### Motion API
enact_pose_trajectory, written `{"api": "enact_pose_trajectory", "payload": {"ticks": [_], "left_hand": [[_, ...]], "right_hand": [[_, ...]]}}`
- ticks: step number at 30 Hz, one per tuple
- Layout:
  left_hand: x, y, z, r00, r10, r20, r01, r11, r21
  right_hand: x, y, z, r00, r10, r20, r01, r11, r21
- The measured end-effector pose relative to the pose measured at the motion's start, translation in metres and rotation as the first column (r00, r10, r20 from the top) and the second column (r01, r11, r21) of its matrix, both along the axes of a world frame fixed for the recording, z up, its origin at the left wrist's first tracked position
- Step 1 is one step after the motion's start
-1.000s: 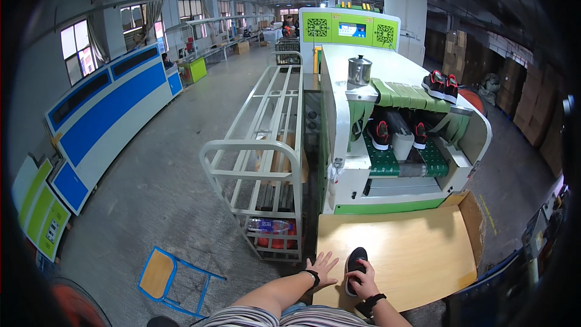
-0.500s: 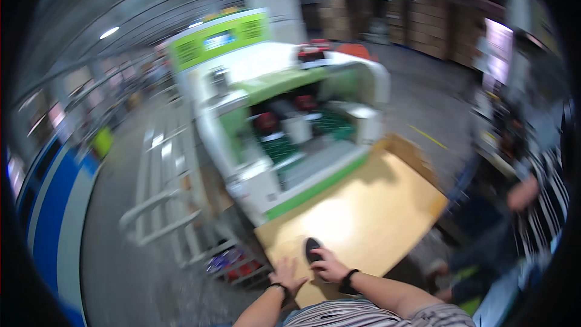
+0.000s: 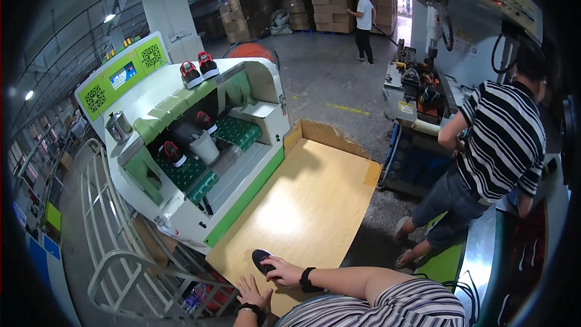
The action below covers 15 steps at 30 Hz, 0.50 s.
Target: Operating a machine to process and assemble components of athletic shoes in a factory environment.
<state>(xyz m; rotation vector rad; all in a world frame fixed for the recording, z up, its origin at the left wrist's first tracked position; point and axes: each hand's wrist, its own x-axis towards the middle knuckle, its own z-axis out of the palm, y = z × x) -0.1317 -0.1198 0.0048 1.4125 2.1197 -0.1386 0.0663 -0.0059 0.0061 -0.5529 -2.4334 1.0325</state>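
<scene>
My right hand [image 3: 283,271] covers the back of the black shoe [image 3: 261,258] near the bench's [image 3: 302,206] near edge, fingers curled loosely over it. My left hand [image 3: 251,293] lies flat, fingers spread, beside the near corner. Open board stretches ahead.

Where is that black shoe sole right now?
The black shoe sole lies at the near left corner of the wooden table, low in the head view, under the right hand, with the left hand flat just beside it.
</scene>
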Motion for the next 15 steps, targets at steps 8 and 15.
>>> {"api": "enact_pose_trajectory", "payload": {"ticks": [8,15], "left_hand": [[0.002,0.002,-0.002,1.000,-0.001,-0.018,0.001,1.000,0.022],[0.010,0.000,0.002,0.996,-0.023,-0.086,0.023,1.000,-0.010]], "right_hand": [[0.005,0.004,0.006,1.000,-0.002,-0.015,0.002,1.000,0.017],[0.006,0.004,0.006,1.000,-0.014,-0.009,0.014,0.999,0.031]]}}
